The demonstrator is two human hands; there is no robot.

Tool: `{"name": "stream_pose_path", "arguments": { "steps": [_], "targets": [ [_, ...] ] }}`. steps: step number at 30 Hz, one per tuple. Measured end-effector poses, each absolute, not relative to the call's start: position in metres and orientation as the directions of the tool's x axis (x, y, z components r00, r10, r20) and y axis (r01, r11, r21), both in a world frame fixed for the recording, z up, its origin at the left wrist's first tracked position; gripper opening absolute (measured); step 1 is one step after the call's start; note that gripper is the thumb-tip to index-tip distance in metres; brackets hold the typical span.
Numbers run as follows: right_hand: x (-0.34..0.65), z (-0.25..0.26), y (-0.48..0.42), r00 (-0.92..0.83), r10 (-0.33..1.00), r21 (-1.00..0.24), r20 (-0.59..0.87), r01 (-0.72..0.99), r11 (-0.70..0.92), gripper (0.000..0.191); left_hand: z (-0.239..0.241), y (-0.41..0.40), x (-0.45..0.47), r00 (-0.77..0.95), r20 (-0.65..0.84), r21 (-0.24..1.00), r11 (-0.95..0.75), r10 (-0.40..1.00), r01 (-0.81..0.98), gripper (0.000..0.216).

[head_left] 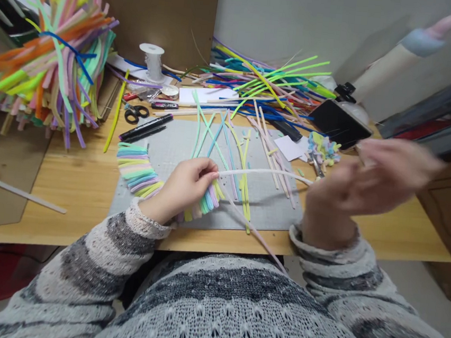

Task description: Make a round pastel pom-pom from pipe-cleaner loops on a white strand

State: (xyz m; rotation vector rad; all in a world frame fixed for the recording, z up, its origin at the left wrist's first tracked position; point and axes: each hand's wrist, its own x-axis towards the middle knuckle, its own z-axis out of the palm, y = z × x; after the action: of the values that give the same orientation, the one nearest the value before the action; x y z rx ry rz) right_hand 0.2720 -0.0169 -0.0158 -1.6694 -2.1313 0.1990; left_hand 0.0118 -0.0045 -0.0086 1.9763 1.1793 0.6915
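Pipe cleaner, pale, runs left to right; slightly bowed

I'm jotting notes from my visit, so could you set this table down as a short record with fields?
Left hand: pinches a pale stem, partly covering a multicoloured band
Right hand: motion-blurred; the stem runs to it, grip unclear
Under the work: grey mat with loose pastel stems
Left of mat: black-handled scissors
Behind: white spool, heap of bright stems
Far left: tied multicoloured bundle
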Motion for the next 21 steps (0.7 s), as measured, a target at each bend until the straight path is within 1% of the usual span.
{"name": "stream_pose_path", "arguments": {
  "steps": [2, 5, 8, 9, 10, 12, 15, 18, 21],
  "targets": [
    [0.289, -0.017, -0.005, -0.077, 0.973, -0.35, 0.216, 0.924, 0.151, 0.032, -0.009, -0.004, 0.011, 0.374, 0.085, 0.84, -0.268, 0.924, 0.471, 0.011],
    [0.316, -0.018, 0.015, 0.104, 0.978, -0.326, 0.18, 0.944, -0.04, 0.036, -0.013, -0.002, 0.011, 0.285, 0.076, 0.916, -0.18, 0.956, 0.359, 0.011],
    [0.336, -0.023, 0.034, 0.345, 0.931, -0.263, 0.122, 0.915, -0.305, 0.037, -0.019, 0.001, 0.011, 0.245, 0.04, 0.964, -0.102, 0.969, 0.247, 0.016],
    [0.339, -0.026, 0.038, 0.4, 0.911, -0.236, 0.098, 0.899, -0.37, 0.037, -0.02, 0.003, 0.011, 0.241, 0.026, 0.97, -0.083, 0.97, 0.227, 0.017],
    [0.341, -0.03, 0.042, 0.411, 0.908, -0.213, 0.078, 0.897, -0.388, 0.038, -0.021, 0.004, 0.01, 0.242, 0.01, 0.974, -0.064, 0.97, 0.218, 0.017],
    [0.341, -0.036, 0.047, 0.386, 0.92, -0.183, 0.072, 0.912, -0.368, 0.037, -0.02, 0.005, 0.01, 0.253, -0.029, 0.976, -0.027, 0.967, 0.215, 0.017],
    [0.337, -0.044, 0.047, 0.344, 0.933, -0.17, 0.109, 0.931, -0.323, 0.036, -0.02, 0.007, 0.01, 0.293, -0.077, 0.982, 0.023, 0.953, 0.185, 0.016],
    [0.335, -0.048, 0.044, 0.315, 0.941, -0.154, 0.122, 0.943, -0.296, 0.043, -0.023, 0.009, 0.009, 0.366, -0.104, 0.989, 0.057, 0.925, 0.139, 0.015],
    [0.335, -0.049, 0.043, 0.309, 0.944, -0.143, 0.12, 0.946, -0.291, 0.051, -0.026, 0.011, 0.007, 0.396, -0.105, 0.987, 0.047, 0.912, 0.152, 0.016]
  ]
}}
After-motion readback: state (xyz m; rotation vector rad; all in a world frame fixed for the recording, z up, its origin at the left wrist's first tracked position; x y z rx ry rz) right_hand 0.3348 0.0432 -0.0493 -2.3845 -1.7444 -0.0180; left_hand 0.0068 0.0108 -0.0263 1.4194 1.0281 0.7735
